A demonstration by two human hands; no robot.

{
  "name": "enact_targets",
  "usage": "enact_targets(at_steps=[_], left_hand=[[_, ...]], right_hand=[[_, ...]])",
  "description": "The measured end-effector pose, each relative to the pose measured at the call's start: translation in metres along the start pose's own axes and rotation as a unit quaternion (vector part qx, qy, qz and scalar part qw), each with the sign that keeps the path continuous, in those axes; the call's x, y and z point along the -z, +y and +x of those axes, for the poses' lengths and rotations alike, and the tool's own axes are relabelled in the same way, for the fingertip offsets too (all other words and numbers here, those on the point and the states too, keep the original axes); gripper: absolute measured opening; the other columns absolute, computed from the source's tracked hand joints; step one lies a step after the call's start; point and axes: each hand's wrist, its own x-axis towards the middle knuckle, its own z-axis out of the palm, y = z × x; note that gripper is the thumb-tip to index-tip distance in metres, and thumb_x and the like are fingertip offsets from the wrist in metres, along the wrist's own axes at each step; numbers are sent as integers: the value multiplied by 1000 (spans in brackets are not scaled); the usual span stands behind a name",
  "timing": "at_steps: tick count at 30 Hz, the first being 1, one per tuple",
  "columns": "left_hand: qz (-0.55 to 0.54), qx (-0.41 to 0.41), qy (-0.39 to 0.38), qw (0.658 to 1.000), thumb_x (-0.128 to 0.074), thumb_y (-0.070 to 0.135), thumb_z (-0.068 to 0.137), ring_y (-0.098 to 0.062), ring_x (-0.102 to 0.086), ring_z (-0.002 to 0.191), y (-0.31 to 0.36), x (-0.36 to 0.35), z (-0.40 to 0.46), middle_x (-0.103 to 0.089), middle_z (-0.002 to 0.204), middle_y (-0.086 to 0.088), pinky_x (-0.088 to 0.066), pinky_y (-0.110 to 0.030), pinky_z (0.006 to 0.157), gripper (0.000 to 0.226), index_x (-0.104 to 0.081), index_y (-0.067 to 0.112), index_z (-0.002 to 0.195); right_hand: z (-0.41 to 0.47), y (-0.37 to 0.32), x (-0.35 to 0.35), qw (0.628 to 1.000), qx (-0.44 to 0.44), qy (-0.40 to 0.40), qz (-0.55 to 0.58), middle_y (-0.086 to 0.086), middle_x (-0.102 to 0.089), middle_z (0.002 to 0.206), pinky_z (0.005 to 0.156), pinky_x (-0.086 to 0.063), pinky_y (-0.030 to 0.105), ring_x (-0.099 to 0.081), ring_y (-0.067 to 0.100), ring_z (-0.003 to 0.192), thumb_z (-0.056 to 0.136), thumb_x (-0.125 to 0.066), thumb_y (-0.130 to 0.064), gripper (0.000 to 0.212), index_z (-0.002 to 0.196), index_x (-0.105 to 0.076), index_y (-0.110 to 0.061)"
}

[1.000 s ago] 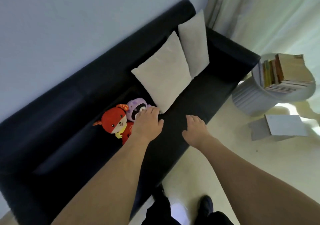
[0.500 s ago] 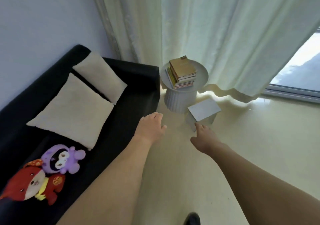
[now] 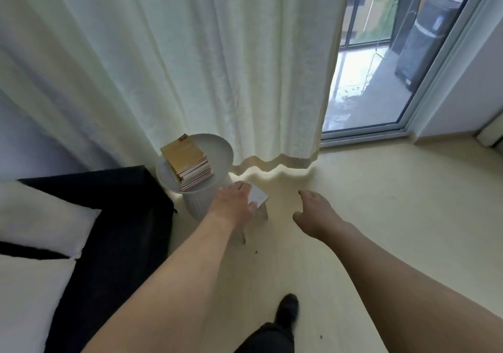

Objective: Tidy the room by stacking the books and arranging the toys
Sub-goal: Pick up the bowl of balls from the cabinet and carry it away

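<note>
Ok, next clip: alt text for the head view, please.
Both bare hands reach forward, empty: the left hand is over a small white stool, the right hand above bare floor. A stack of books sits on a round side table between a black sofa and a pale curtain.

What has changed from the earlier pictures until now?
The view turned from the black sofa and plush toys toward the curtain. The left hand left the toys and now overlaps the small white stool. The right hand remains empty; the stack of books stayed.
</note>
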Motion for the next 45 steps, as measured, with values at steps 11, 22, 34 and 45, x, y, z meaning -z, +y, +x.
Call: enact_targets(at_steps=[11,22,34,45], left_hand=[[-9,-48,-63,997,-39,38,100,-30,-40,138,143,-15,270,-40,154,-9,-34,-44,112,56,-38,12,149],[39,-161,-77,983,-39,42,101,-30,-44,136,351,-1,432,-42,153,-7,-34,-43,113,54,-40,15,148],[40,-201,-71,976,-39,41,102,-27,-40,139,682,-3,577,-38,156,-2,-26,-43,118,53,-38,19,150],[82,-250,-100,960,-39,41,102,-30,-42,138,894,2,670,-41,153,-3,-28,-39,114,50,-41,18,147]], right_hand=[[184,150,116,997,-73,-32,-24,11,-32,154,116,-21,35,-26,27,142,93,-46,-19,59,148,-28,-6],[249,337,230,983,-183,-10,16,11,-40,147,114,-25,35,-32,28,137,92,-46,-18,51,141,-37,-6],[292,651,402,968,-243,31,58,13,-43,145,111,-30,35,-37,30,134,88,-46,-18,53,139,-40,-6],[319,836,511,951,-277,54,129,14,-35,152,116,-25,33,-31,28,141,89,-47,-20,63,148,-29,-7]])
